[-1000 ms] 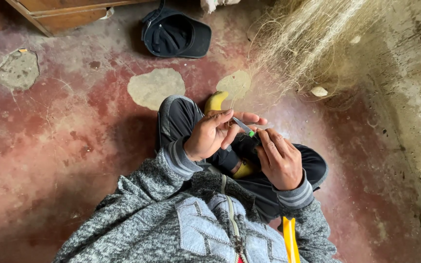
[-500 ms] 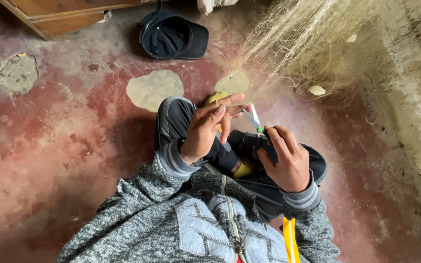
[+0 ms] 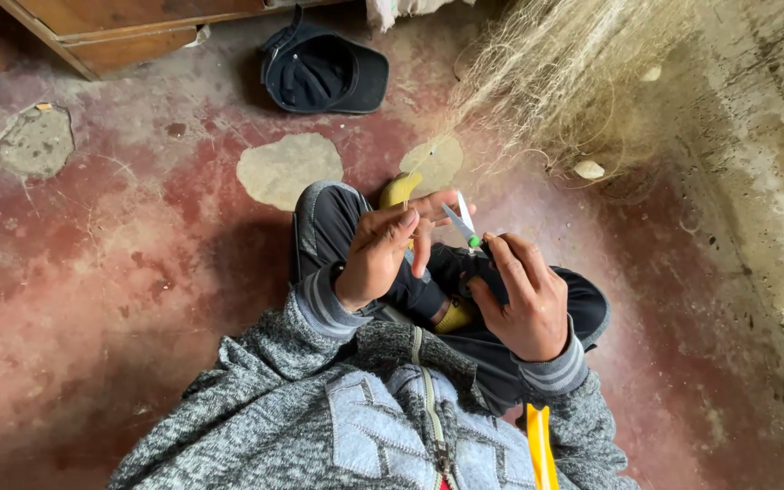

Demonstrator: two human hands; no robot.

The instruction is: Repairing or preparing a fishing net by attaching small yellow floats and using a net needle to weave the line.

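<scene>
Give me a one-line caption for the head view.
Seated person's right hand holds open scissors near the left hand.

scissors [image 3: 461,223] | small, green pivot | blades open, tips up | above lap

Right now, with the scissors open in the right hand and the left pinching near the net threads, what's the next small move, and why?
Probably close the scissors on the thread. The right hand holds them with the blades apart, tips pointing toward the fishing net. The left hand has its fingertips pinched right beside the blades, seemingly holding a strand taut, though the strand itself is too fine to see.
</scene>
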